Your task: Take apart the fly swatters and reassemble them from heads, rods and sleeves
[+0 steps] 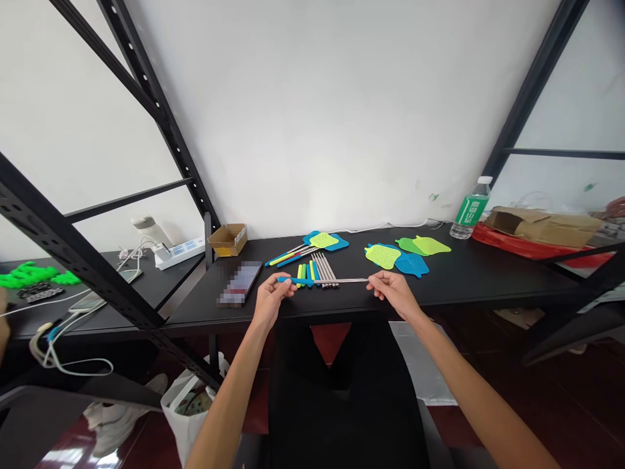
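Observation:
I hold a thin metal rod with a blue handle (322,281) level over the black table (478,273). My left hand (272,294) is closed on the blue grip end. My right hand (393,290) pinches the bare metal tip. Just behind the rod lie several more handled rods (317,270) side by side, with green, yellow and blue grips. Two or three assembled fly swatters (312,246) lie farther back. Loose swatter heads (396,256) in yellow-green and blue sit to the right.
A phone (240,283) lies left of my left hand, a small open cardboard box (228,239) behind it. A water bottle (469,210) and a brown carton on red plastic (541,228) stand at the right. Black shelf struts (83,260) and a cluttered side table (97,286) are left.

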{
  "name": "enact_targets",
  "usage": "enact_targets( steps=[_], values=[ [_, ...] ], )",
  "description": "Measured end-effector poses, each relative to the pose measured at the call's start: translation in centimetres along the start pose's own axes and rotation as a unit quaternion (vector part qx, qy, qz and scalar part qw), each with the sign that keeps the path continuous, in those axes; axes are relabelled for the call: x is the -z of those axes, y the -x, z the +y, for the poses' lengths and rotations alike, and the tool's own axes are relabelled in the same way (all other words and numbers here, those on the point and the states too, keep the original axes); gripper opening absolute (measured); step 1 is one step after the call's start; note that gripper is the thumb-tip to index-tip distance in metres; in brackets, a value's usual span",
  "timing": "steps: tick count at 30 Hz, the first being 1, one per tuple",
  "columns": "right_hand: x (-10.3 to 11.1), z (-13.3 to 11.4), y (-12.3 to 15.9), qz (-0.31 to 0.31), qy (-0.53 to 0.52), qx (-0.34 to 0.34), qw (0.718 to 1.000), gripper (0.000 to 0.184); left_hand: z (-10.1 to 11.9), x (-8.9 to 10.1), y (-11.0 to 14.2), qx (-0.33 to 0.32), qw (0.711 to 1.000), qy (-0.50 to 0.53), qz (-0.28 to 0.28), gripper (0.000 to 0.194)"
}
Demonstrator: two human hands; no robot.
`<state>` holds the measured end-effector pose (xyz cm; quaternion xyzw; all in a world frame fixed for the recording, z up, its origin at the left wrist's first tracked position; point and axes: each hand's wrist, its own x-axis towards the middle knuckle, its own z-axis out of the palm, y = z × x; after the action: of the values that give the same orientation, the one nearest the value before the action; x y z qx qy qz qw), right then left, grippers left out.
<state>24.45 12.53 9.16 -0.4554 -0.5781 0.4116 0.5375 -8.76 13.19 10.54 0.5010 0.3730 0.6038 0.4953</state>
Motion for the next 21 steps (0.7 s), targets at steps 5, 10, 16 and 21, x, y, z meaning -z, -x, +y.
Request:
enact_targets(
  steps=[5,10,16,21],
  values=[
    [-0.13,-0.27,0.09,-0.003,0.016,0.006,1.000,0.042,0.03,-0.02,0.05,-0.002,1.000,0.000,-0.001,0.036],
    [-0.20,-0.47,0.18,-0.006,0.022,0.005,1.000,0.043,0.01,-0.04,0.04,-0.004,1.000,0.000,-0.002,0.036],
    [-0.18,-0.24,0.21,-0.015,0.040,0.010,0.999,0.047,-0.05,0.01,0.05,-0.007,1.000,0.000,-0.010,0.036],
    [-0.30,-0.41,0.32,-0.021,0.053,0.021,0.998,0.050,-0.05,0.01,0.10,-0.005,1.000,-0.002,-0.017,0.036]
  ],
)
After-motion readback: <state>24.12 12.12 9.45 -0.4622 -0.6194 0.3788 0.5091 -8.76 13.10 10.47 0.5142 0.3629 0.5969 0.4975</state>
